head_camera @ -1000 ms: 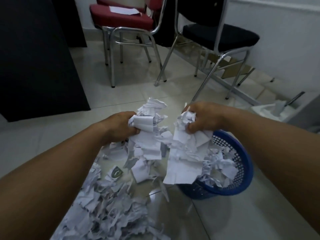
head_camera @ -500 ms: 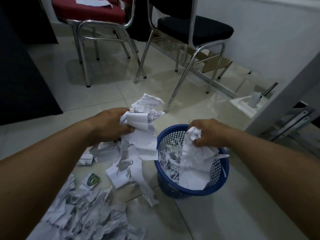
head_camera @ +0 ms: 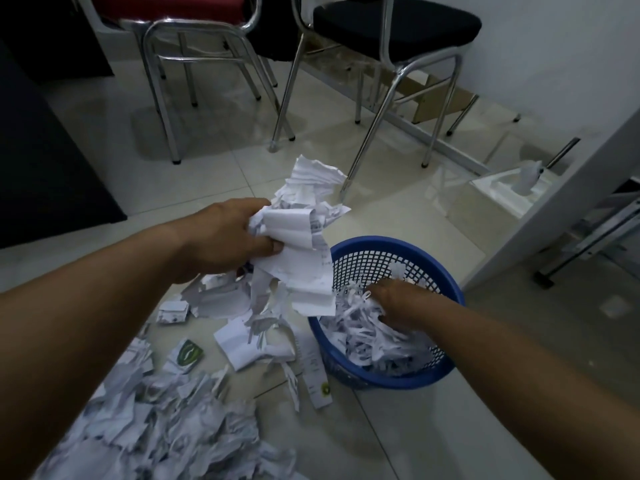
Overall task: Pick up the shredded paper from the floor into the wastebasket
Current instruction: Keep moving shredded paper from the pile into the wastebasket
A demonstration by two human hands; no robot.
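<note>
Head view, the only one. Left of centre: left hand [head_camera: 235, 240] clenched round a wad of shredded paper [head_camera: 301, 244], held in the air just left of the wastebasket [head_camera: 391, 241], loose strips dangling toward the floor, not yet over the opening. Right of centre: right hand [head_camera: 398, 299] sunk inside the wastebasket among the shreds [head_camera: 367, 337] lying there, fingertips buried, so cannot tell whether grasping or released. Judged step: depositing, the right hand's load going in or being pressed down, the left wad waiting its turn. Likely next: carry the left wad rightward over the rim, lift the right hand clear, loosen the fingers and let every strip drop inside; mind the dangling tails, apt to snag on the rim and land outside. Far from finished, judging by the floor. Counted: two hands; one blue mesh wastebasket; one held wad; one broad heap [head_camera: 166, 427] of paper on the tiles at lower left; loose scraps [head_camera: 239, 348] between heap and basket, too many and too overlapped for an exact count; two chairs along the top edge, a red-seated chair [head_camera: 180, 5] and a black-seated chair [head_camera: 398, 22]; one white tray-like object [head_camera: 498, 192] at right, contents unclear.
</note>
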